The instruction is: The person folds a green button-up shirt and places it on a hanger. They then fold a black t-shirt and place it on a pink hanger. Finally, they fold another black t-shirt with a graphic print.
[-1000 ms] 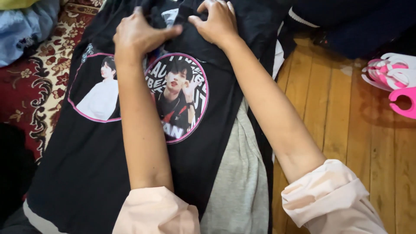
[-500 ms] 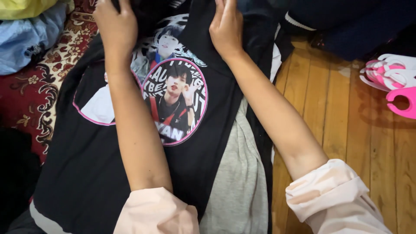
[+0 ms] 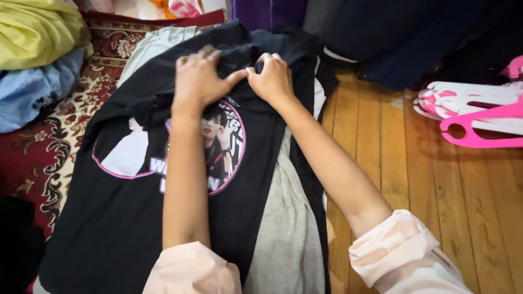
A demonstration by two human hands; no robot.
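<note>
Two hands, left (image 3: 199, 81), right (image 3: 272, 80), bunching black printed T-shirt (image 3: 109, 218) fabric.

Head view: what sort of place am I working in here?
Probably a room in a home, used for sorting laundry on the floor: a wooden plank floor, a patterned red rug, piled clothes and pink and white hangers around the black T-shirt.
</note>
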